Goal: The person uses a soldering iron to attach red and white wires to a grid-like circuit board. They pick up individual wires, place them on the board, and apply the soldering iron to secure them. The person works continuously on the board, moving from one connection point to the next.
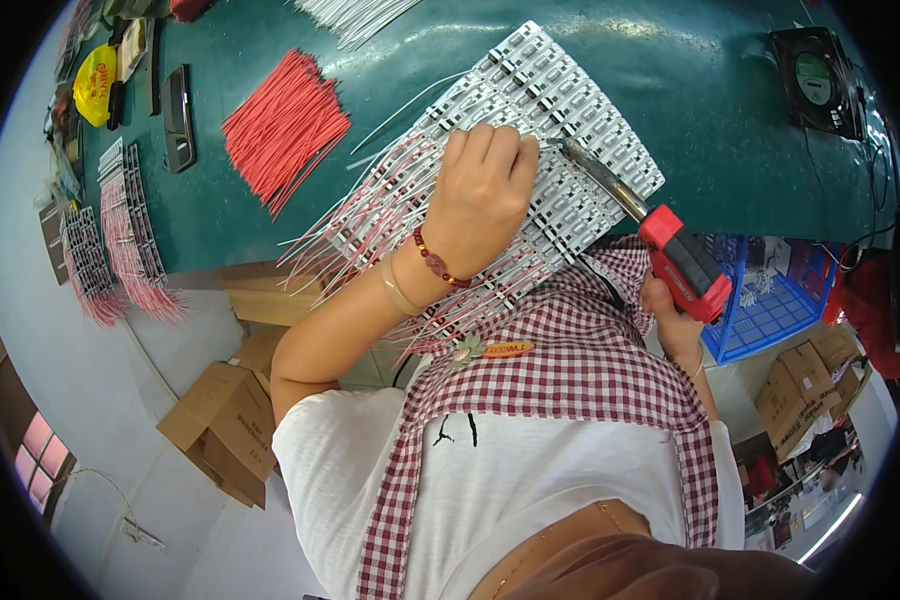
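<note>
A large panel of grey-white circuit boards, in rows of small cells with dark parts, lies aslant on the green table. Red and white wires stick out from its left part. Over the panel's middle, my left hand is closed, fingers curled and thumb pressed in; what its fingertips pinch is hidden. My right hand grips the red and black handle of a soldering gun at the panel's right edge. The gun's metal barrel slants up-left, its tip close to my left fingertips.
A bundle of red wires and a phone lie to the left. Wired boards hang over the table's left edge. A black round-faced device sits far right. Below are a blue crate and cardboard boxes.
</note>
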A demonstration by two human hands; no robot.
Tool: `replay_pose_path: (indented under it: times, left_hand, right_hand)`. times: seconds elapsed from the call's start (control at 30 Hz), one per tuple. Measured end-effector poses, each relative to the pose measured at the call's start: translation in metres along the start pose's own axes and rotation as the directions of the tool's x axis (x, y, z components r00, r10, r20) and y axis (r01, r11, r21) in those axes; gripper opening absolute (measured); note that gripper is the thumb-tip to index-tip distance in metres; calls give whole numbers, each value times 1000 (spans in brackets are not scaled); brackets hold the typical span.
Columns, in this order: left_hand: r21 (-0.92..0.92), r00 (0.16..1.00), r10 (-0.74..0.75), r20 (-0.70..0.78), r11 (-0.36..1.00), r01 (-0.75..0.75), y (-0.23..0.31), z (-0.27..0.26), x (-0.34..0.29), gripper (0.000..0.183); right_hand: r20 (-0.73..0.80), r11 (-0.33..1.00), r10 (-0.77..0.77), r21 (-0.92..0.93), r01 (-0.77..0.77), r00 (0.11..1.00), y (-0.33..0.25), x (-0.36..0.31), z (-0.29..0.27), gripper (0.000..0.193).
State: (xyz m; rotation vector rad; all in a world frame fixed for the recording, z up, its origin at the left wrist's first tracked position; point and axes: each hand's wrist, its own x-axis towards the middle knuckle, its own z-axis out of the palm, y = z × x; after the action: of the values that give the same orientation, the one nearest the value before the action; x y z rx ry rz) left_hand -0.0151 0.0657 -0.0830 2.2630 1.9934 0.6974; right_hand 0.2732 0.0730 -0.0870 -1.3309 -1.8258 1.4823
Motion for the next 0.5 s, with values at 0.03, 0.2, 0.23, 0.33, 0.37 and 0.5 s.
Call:
replay_pose_path:
  times: [0.03, 0.2, 0.23, 0.33, 0.37, 0.5]
  left_hand:
    - [5, 1000, -2, 2, 1000, 2, 0, 0, 0, 26]
    - [29, 1000, -7, 7, 1000, 6, 1, 0, 0, 24]
    - [35, 1000, -7, 12, 999, 6, 1, -1, 1, 24]
    - [65, 1000, 4, 19, 998, -5, 0, -1, 2, 24]
    - [77, 1000, 8, 21, 997, -10, -1, -1, 2, 24]
    - [48, 1000, 27, -11, 999, -26, 0, -4, 2, 26]
  right_hand:
    - [16, 999, -6, -42, 6, 1000, 3, -1, -1, 21]
    - [-27, 988, 52, 144, -47, 998, 1, -5, -9, 23]
    - [-48, 978, 85, 196, -75, 995, -4, -5, -8, 23]
    - [-87, 993, -25, 109, 35, 996, -3, -3, -5, 42]
    - [-47, 982, 21, 188, -11, 999, -4, -2, -8, 35]
    - [32, 948, 80, 305, -86, 996, -7, -4, -15, 21]
